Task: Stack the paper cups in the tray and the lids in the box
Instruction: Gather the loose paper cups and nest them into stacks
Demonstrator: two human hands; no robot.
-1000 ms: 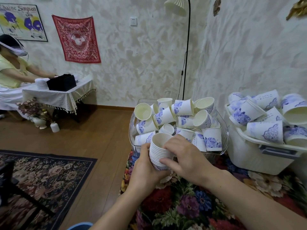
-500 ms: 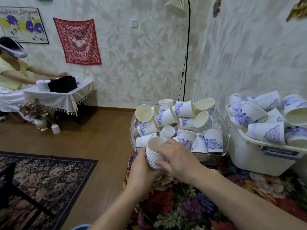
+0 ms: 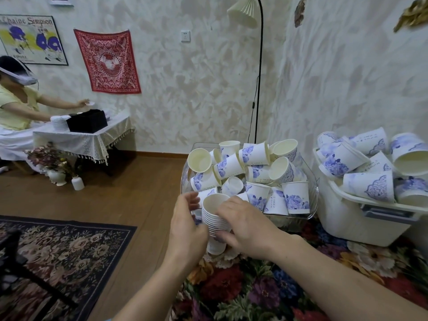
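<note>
A stack of nested white paper cups point(image 3: 214, 216) with blue flower prints stands tilted just in front of the clear tray point(image 3: 310, 214). My left hand point(image 3: 186, 224) holds the stack from the left, fingers partly lifted near its rim. My right hand point(image 3: 245, 224) grips the stack from the right, fingers over the rim and thumb below. The tray holds a heap of several loose cups point(image 3: 252, 170) lying at all angles. No lids are visible near me.
A white plastic bin point(image 3: 354, 223) full of more cups stands at the right against the wall. A floor lamp point(image 3: 258, 72) rises behind the tray. The tabletop has a flowered cloth point(image 3: 250, 290). Far left, another person sits at a small table point(image 3: 81, 137).
The stack and both hands have stayed in front of the tray. My left fingers have loosened and lifted from the stack's upper part. The person at the far table raised a hand.
</note>
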